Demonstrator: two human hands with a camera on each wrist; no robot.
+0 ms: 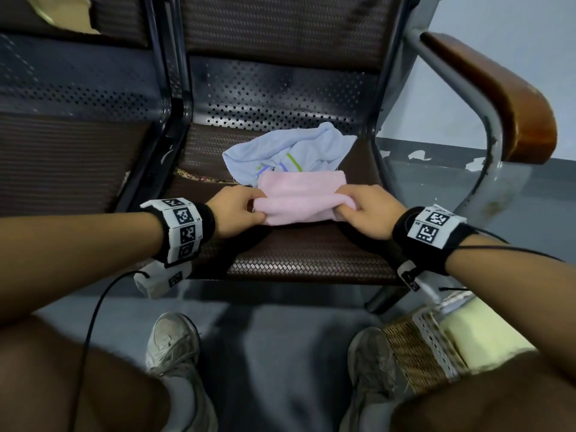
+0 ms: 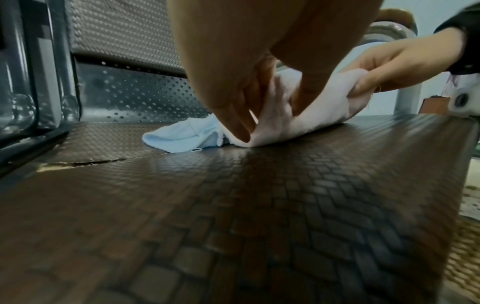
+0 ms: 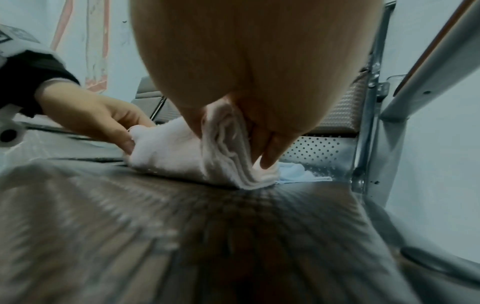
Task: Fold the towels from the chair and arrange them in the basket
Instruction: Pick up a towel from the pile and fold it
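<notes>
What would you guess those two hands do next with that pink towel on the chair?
Probably lift the folded pink towel off the brown woven chair seat and carry it toward the wicker basket by the right foot. The left hand and right hand each pinch an end, and it already looks folded in layers.

The blue towel is lying partly hidden under the pink towel. The basket is being cut off behind the right knee. Motion blur is smearing the near seat in the right wrist view.
</notes>
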